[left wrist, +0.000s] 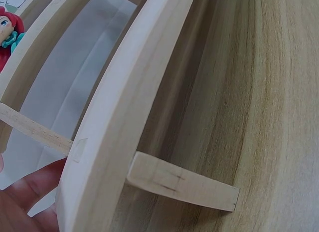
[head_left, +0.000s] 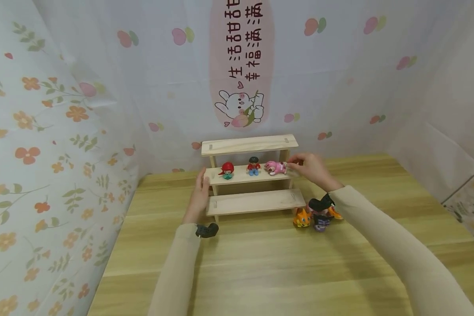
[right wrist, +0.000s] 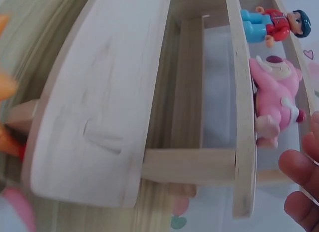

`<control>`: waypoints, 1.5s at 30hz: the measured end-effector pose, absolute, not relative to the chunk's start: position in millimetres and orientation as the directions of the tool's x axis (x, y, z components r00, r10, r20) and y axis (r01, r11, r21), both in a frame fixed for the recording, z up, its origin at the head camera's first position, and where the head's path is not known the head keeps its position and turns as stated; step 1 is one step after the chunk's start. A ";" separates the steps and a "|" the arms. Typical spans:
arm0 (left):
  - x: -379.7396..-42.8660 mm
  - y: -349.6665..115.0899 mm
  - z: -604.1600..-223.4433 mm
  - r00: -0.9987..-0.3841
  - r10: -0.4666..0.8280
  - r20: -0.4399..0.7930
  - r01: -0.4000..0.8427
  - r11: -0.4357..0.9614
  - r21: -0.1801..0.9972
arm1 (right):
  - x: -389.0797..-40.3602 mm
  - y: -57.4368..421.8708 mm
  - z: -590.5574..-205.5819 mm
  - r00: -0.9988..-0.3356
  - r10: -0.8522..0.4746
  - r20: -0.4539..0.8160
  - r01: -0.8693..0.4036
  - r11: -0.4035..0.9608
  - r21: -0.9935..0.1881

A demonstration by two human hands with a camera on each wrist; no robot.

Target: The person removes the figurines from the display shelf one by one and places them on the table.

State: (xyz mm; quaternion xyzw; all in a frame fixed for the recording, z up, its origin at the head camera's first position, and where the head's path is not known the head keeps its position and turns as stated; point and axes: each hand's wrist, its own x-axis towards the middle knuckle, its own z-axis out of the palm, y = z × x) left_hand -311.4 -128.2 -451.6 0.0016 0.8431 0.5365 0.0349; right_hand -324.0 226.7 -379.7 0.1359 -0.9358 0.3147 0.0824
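Wood-grain table [head_left: 260, 272], 1 three-tier shelf [head_left: 256, 202], 3 figs. [head_left: 253, 167] on mid. tier [head_left: 240, 174], incl. 1 pink bear [head_left: 275, 167] at R end, R hand [head_left: 315, 169] relaxed beside it, L hand [head_left: 197, 195] uncurled at shelf's L end

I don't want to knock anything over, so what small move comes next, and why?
Probably ease the right grip back from the pink bear: it appears to rest on the middle shelf, and the right wrist view shows a gap between them, so a careful retreat should leave it undisturbed.
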 end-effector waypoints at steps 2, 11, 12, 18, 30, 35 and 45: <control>-311.1 -127.4 -451.7 -0.998 0.036 -0.055 -0.035 0.425 0.905 | -326.5 223.3 -380.2 -0.950 -0.208 0.231 -0.305 0.765 -0.568; -311.0 -126.6 -453.0 -0.997 0.033 -0.077 -0.056 0.419 0.906 | -332.7 211.2 -384.2 -0.946 -0.219 0.237 -0.317 0.773 -0.549; -311.0 -126.6 -452.6 -0.996 0.031 -0.079 -0.059 0.421 0.905 | -332.8 210.3 -384.6 -0.946 -0.216 0.243 -0.318 0.770 -0.553; -311.8 -127.7 -452.0 -0.997 0.024 -0.080 -0.061 0.441 0.895 | -332.3 206.4 -385.2 -0.933 -0.202 0.299 -0.343 0.752 -0.563; -311.9 -127.9 -451.0 -0.997 0.029 -0.066 -0.048 0.414 0.909 | -333.6 204.7 -382.6 -0.933 -0.205 0.297 -0.341 0.771 -0.538; -311.6 -127.8 -452.2 -0.998 0.026 -0.061 -0.045 0.403 0.914 | -327.9 205.0 -382.0 -0.925 -0.222 0.309 -0.361 0.770 -0.526; -312.4 -128.7 -453.0 -0.998 0.031 -0.056 -0.039 0.399 0.916 | -304.0 202.1 -377.7 -0.912 -0.245 0.330 -0.388 0.780 -0.492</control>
